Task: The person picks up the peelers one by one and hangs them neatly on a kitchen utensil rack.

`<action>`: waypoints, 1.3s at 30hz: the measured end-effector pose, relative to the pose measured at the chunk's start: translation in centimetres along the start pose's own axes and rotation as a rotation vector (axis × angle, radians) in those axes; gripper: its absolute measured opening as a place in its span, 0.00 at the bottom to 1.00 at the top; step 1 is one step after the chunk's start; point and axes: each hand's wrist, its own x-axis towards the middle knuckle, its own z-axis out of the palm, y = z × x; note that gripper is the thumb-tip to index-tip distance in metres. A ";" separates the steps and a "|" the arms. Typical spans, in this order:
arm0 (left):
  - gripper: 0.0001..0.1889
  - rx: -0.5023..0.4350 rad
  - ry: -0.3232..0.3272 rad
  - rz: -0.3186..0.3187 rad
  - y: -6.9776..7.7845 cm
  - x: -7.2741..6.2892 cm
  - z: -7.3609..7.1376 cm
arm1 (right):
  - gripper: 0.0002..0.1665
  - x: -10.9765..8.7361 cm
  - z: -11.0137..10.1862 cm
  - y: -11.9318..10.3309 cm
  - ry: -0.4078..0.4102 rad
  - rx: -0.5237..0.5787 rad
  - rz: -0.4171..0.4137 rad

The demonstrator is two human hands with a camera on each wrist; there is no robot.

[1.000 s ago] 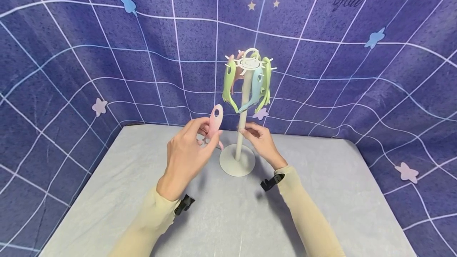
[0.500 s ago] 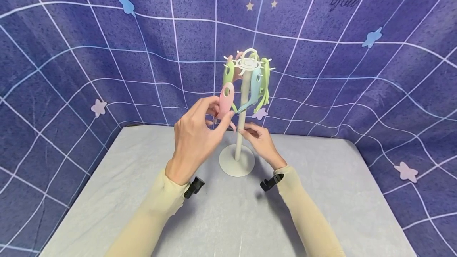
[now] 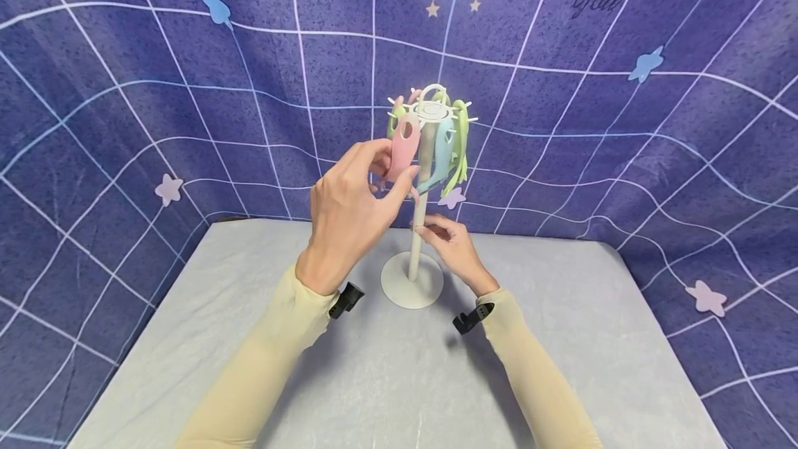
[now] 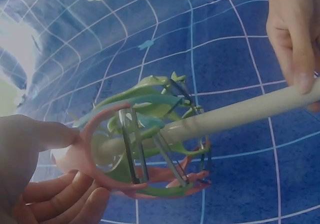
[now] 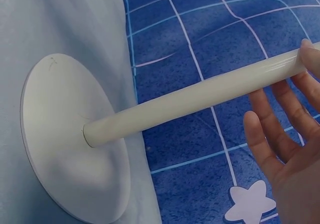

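My left hand (image 3: 349,206) pinches a pink Y-shaped peeler (image 3: 405,147) by its handle, thumb on one side and fingers on the other. The peeler's handle hole is up against the hooked ring (image 3: 432,111) of a white stand; whether a hook passes through it I cannot tell. In the left wrist view the metal blade (image 4: 131,146) of this peeler points down the pole. My right hand (image 3: 458,248) grips the stand's pole (image 3: 414,255) between thumb and fingers, below the peelers. A blue peeler (image 3: 443,151) and a green peeler (image 3: 461,147) hang from the ring.
More green and pink peelers hang on the far side, partly hidden. The stand's round base (image 3: 399,289) rests on a pale grey cloth-covered table (image 3: 399,380). Behind it rises a purple-blue curtain (image 3: 262,123) with white grid lines and stars.
My left hand has raised the pink peeler up and to the right, from beside the pole to the hooked ring. My right hand has stayed on the pole.
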 end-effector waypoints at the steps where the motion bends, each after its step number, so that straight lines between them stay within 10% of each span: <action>1: 0.15 -0.002 -0.001 0.002 0.1 0.1 0.0 | 0.14 0.0 0.0 0.0 -0.004 0.003 -0.002; 29: 0.16 0.024 -0.029 -0.023 -0.1 -0.3 1.4 | 0.14 -0.2 -0.1 0.1 -0.008 0.006 -0.011; 39: 0.19 -0.025 -0.011 -0.049 -0.2 -2.4 0.1 | 0.14 -0.8 0.6 0.1 0.024 0.065 -0.020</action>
